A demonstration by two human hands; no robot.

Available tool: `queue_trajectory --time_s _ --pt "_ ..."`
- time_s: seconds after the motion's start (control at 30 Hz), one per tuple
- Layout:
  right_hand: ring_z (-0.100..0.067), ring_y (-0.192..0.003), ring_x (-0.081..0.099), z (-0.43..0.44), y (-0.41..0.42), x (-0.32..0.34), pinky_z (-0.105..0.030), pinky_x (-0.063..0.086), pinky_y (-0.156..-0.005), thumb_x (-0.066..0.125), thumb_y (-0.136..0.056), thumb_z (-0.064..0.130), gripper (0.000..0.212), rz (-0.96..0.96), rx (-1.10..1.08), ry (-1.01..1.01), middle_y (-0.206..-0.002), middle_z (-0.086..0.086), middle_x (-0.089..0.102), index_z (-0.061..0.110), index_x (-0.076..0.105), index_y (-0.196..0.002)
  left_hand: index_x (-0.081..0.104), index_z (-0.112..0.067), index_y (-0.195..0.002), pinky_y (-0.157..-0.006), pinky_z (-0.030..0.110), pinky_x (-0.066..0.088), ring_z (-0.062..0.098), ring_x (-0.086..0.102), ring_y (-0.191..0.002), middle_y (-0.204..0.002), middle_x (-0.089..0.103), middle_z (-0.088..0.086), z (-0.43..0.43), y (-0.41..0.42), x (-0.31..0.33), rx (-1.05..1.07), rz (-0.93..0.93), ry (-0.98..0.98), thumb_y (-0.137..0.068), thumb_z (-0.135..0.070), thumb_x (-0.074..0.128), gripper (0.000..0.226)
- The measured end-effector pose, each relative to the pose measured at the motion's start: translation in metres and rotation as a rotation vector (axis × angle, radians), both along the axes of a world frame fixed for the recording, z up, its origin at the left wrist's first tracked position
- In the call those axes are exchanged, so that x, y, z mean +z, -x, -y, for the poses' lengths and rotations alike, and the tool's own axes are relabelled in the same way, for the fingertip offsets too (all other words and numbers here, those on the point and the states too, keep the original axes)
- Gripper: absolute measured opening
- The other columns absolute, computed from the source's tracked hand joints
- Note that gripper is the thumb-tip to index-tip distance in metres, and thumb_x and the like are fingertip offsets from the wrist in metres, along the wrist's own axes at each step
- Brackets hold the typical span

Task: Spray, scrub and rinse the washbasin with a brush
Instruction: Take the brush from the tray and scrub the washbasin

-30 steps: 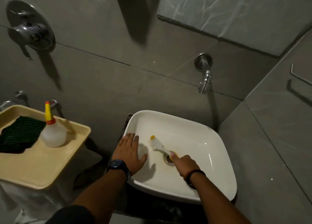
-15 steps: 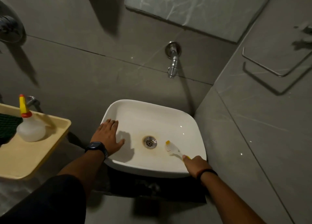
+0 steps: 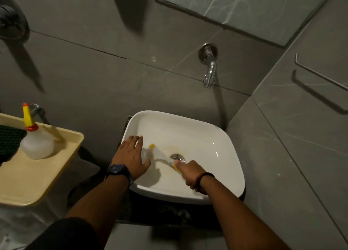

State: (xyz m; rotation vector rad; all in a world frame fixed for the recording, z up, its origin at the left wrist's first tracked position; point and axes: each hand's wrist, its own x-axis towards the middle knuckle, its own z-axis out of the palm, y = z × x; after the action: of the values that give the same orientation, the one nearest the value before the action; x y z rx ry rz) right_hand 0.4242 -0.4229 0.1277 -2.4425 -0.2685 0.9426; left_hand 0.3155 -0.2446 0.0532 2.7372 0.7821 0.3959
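Observation:
A white square washbasin [image 3: 222, 136] sits in the corner below a chrome wall tap [image 3: 209, 74]. My right hand [image 3: 190, 171] is inside the bowl, closed around the yellow handle of a white brush [image 3: 159, 154]. The motion-blurred brush head lies on the bowl's left floor, just left of the metal drain [image 3: 178, 157]. My left hand [image 3: 131, 155] rests flat on the basin's left rim, fingers spread, a dark watch on its wrist. A translucent spray bottle [image 3: 36, 143] with a yellow nozzle stands on the tray at left.
A cream tray [image 3: 37, 180] at left also holds a dark green scrub cloth [image 3: 8, 142]. Grey tiled walls enclose the basin at the back and right. A metal towel rail [image 3: 320, 74] is on the right wall and a shower valve [image 3: 11, 21] at upper left.
The brush has swept from the bowl's right side to its left side, past the drain. My right hand moved left with it. My left hand stays on the rim.

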Motion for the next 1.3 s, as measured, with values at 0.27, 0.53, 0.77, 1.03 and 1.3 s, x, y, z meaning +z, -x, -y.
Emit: queue_trajectory --time_s 0.27,0.53,0.77,1.03,1.3 --pt "-0.036 -0.120 0.053 0.021 -0.037 0.003 -0.040 0.041 -0.097 0.040 -0.089 0.056 0.067 0.314 -0.178 0.237 -0.134 -0.021 0.055 0.004 0.050 -0.130 0.020 -0.012 -0.145 -0.114 0.040 0.021 0.027 0.028 -0.137 -0.148 0.036 0.010 0.002 0.000 0.001 -0.005 -0.013 -0.011 -0.076 -0.058 0.049 0.088" --pt "-0.029 -0.092 0.064 0.089 -0.016 0.021 -0.032 0.049 -0.076 0.043 -0.088 0.058 0.061 0.209 -0.125 0.312 -0.108 -0.016 0.069 0.005 0.058 -0.115 0.020 -0.011 -0.145 -0.115 0.041 0.021 0.029 0.026 -0.137 -0.148 0.035 0.010 0.003 0.002 0.007 -0.031 -0.055 0.011 -0.076 -0.058 0.048 0.088" --pt "-0.011 -0.040 0.055 0.076 0.030 0.016 -0.018 0.041 -0.043 0.046 -0.082 0.065 0.050 -0.002 -0.027 0.179 -0.068 -0.004 0.056 0.015 0.052 -0.079 0.020 -0.008 -0.145 -0.114 0.043 0.022 0.030 0.027 -0.137 -0.148 0.035 0.014 0.004 0.004 0.010 -0.045 -0.059 0.020 -0.076 -0.055 0.053 0.089" --pt "-0.029 -0.085 0.058 0.018 0.019 -0.006 -0.033 0.044 -0.076 0.044 -0.080 0.065 0.062 0.115 -0.004 0.092 -0.099 -0.011 0.061 0.010 0.059 -0.105 0.019 -0.010 -0.145 -0.114 0.041 0.022 0.028 0.027 -0.137 -0.148 0.034 0.012 0.002 0.004 0.008 -0.031 -0.056 0.003 -0.077 -0.054 0.054 0.088" --pt "-0.036 -0.115 0.056 0.014 -0.019 -0.017 -0.038 0.044 -0.092 0.040 -0.087 0.059 0.067 0.330 -0.176 0.222 -0.128 -0.020 0.058 0.007 0.053 -0.126 0.021 -0.012 -0.144 -0.113 0.040 0.022 0.027 0.028 -0.136 -0.147 0.036 0.009 0.005 0.004 0.001 -0.015 -0.022 -0.006 -0.076 -0.053 0.054 0.087"
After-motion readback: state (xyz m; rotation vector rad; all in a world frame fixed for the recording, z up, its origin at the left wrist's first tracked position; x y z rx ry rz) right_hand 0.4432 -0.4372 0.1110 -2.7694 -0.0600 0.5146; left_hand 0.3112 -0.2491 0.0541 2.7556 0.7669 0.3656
